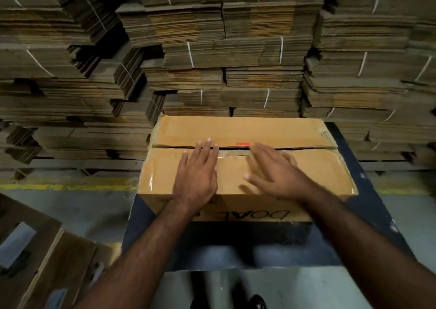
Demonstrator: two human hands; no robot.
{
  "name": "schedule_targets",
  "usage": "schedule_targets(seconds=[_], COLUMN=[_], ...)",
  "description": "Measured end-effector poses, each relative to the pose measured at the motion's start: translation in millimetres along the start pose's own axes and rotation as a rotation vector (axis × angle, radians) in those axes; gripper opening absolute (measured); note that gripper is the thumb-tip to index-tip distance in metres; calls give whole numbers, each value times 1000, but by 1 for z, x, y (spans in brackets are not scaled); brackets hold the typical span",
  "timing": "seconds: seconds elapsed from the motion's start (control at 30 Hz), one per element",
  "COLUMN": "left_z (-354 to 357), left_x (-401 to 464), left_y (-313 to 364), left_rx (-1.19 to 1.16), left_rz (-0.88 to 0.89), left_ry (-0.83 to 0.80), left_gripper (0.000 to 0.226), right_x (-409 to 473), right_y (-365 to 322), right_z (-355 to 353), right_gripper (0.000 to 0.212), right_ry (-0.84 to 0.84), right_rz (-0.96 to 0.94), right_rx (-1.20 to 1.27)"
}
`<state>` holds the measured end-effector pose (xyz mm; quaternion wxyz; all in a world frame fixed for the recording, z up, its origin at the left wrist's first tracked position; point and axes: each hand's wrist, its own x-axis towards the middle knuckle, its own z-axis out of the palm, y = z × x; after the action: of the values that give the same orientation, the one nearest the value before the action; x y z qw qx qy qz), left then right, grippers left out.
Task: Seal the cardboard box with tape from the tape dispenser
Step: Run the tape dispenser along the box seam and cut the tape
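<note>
Both grips lie open and flat, holding nothing: left hand [195, 179] and blurred right hand [274, 172] press the near flap of the cardboard box [236, 129], which sits on a dark bench [382, 214] before stacked flattened cartons [236, 49]

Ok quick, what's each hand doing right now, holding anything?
Left hand: open, flat on the box, holding nothing.
Right hand: open, fingers spread over the box top, blurred, holding nothing.
</note>
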<state>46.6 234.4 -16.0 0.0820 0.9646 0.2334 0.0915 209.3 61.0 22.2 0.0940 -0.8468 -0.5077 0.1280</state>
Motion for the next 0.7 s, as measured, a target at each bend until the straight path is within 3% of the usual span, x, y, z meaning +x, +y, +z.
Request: schedule_targets(seconds=[0.1,0.2,0.33,0.47,0.57,0.7], left_z=[-2,-5,-8,-17,-22,-27], left_x=[16,22,10,10,14,16], left_y=[-5,-25,-63,-75,-72,-66], left_rx=[-55,10,108,51,-32,3], left_rz=[36,-25,-136,-406,-435,-450], left_ry=[-37,-113,-115,-200,-186,-197], left_gripper=[54,60,75,71,74,74], right_x=[30,43,32,5,-11,-18], right_y=[-47,-62,-19,54,87,98], right_z=[27,45,38,18,2,-5], right_gripper=[69,71,78,84,80,76], right_ry=[94,45,101,171,186,167], right_rz=[29,95,239,522,694,731], right_rx=[76,-15,-33,-59,-3,62])
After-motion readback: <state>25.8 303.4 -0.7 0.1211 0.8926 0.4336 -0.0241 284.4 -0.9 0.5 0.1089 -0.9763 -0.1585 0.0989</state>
